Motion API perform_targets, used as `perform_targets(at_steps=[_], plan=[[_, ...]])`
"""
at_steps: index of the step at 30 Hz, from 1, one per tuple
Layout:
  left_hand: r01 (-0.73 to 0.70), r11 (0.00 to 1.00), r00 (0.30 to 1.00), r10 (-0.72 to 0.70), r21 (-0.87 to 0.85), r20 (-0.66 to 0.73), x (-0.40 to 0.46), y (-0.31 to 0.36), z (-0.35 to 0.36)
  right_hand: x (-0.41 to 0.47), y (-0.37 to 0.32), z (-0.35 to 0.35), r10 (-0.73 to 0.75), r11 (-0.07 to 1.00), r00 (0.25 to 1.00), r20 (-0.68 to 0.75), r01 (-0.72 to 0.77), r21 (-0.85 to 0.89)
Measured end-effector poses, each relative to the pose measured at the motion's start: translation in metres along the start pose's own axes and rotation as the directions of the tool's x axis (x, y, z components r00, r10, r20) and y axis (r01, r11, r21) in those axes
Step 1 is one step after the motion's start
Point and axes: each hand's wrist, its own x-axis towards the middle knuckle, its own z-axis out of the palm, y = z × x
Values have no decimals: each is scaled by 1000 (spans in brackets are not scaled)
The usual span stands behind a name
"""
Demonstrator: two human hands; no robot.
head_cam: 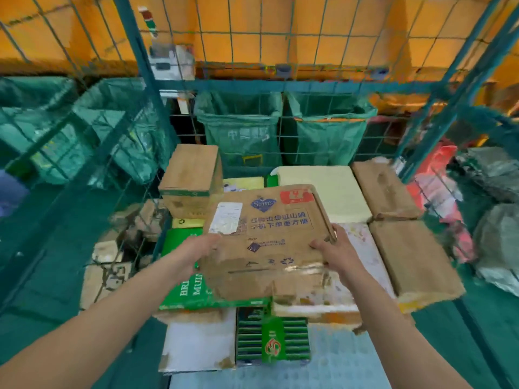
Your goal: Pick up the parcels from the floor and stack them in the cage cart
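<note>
Head view, placement step. Both hands hold one flat brown parcel [266, 242] above the stack already inside the cage cart [146, 88]. The left hand [196, 249] grips the parcel's near left edge, fingers largely hidden under the cardboard; the right hand [335, 248] grips the right edge, thumb on the top face and fingers curled around the side. The parcel lies between the two hands, its printed face up and its white label [226, 217] just beyond the left hand. It appears to hover over or barely touch a green carton [182, 290] below the left hand; contact cannot be confirmed. Its long axis seems to run away from the person toward the cart's back mesh, tilted slightly rightward, with the near end lower than the far end. Beyond the right hand sit a pale yellow parcel [331, 189] and two brown boxes [393, 214]. The next move probably calls for lowering the parcel flat, squaring it with its neighbours, then releasing both grips.
</note>
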Motion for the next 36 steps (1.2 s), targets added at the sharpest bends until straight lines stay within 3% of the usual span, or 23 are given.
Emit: perform_targets(at_steps=[4, 8, 16, 21, 24, 25, 27, 30, 32, 36], plan=[[20, 999, 1000, -21, -50, -13, 25, 14, 13, 65, -23, -9, -29, 999, 996, 86, 31, -24], [148, 977, 989, -143, -152, 40, 47, 24, 24, 119, -44, -5, -70, 992, 988, 136, 84, -95], [326, 880, 943, -277, -345, 184, 117, 36, 38, 223, -134, 41, -236, 874, 962, 136, 271, -403], [331, 879, 930, -242, -344, 278, 146, 41, 53, 283, -169, 91, -457, 762, 856, 242, 517, -390], [303, 914, 934, -229, -270, 273, 164, 50, 61, 305, -133, 112, -214, 895, 957, 197, 273, -354], [294, 922, 937, -227, -250, 267, 170, 53, 62, 307, -117, 119, -89, 898, 964, 250, 187, -399], [270, 936, 944, -212, -224, 252, 183, 58, 58, 322, -79, 125, 41, 828, 923, 383, 183, -531], [231, 951, 959, -186, -204, 215, 206, 71, 51, 349, -48, 131, 46, 857, 926, 374, 156, -491], [203, 961, 967, -168, -186, 192, 217, 81, 49, 342, -55, 132, 15, 872, 959, 284, 127, -473], [156, 970, 981, -130, -184, 145, 240, 94, 51, 337, -47, 139, 78, 825, 972, 223, 62, -562]])
